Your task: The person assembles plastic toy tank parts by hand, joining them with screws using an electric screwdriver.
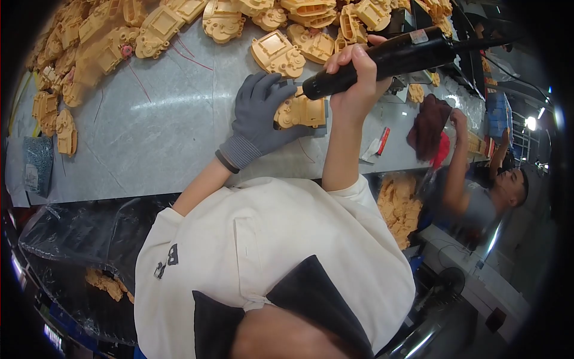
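Observation:
A black electric screwdriver (pixel 382 63) is gripped in my bare right hand (pixel 359 78), its front end pointing down and left. That tip meets the upper edge of a yellow-orange plastic housing (pixel 302 112), which lies on a dark grey block (pixel 321 130). My left hand (pixel 258 110), in a grey knit glove, has its thumb and fingers spread around the housing's left side and steadies it. The exact contact point under the tool is partly hidden by the screwdriver and my fingertips.
Many similar yellow housings (pixel 158 30) are heaped along the table's far side and left. A bag of small screws (pixel 37 164) sits at the left edge. On the right lie a red-and-white tube (pixel 382 140) and a dark red cloth (pixel 429 127), near a co-worker's arm (pixel 458 149).

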{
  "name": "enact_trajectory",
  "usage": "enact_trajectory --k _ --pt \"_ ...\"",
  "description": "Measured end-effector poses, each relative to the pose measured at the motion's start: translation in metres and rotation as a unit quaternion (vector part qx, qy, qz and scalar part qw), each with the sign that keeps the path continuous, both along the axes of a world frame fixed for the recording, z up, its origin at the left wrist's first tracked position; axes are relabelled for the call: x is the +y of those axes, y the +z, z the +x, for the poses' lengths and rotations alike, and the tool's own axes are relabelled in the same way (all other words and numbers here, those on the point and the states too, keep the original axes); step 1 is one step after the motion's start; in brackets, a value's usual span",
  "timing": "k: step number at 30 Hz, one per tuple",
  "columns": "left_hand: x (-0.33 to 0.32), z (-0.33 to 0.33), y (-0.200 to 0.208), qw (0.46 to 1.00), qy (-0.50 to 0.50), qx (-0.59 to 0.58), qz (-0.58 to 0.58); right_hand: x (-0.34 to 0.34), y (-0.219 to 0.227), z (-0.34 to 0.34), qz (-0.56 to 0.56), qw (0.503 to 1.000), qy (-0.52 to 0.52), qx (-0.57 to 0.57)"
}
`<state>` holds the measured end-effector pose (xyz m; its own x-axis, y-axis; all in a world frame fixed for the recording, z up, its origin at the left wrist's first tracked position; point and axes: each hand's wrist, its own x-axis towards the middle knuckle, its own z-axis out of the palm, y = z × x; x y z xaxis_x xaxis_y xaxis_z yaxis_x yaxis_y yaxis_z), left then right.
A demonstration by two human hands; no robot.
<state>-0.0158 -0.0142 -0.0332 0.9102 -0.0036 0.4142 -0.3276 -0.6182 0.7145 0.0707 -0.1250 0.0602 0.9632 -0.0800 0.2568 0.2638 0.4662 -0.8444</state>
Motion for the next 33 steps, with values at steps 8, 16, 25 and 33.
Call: enact_trajectory --k 8,16,25,33 --pt "0.0008 0.0000 0.0011 1.000 0.004 -0.004 -0.001 0.0011 0.0015 0.0016 0.006 1.000 -0.008 -0.012" --pt "-0.0005 0.0016 0.0000 1.000 0.017 -0.016 -0.008 0.0023 0.0019 0.0006 0.004 1.000 -0.014 -0.019" --pt "-0.0018 0.0006 0.0006 1.000 0.021 -0.022 -0.006 0.0045 0.0007 -0.0015 -0.018 0.999 -0.015 -0.035" --pt "-0.0002 0.0006 0.0016 0.999 0.019 -0.024 -0.011 0.0067 0.0000 -0.0029 -0.036 0.998 -0.019 -0.042"
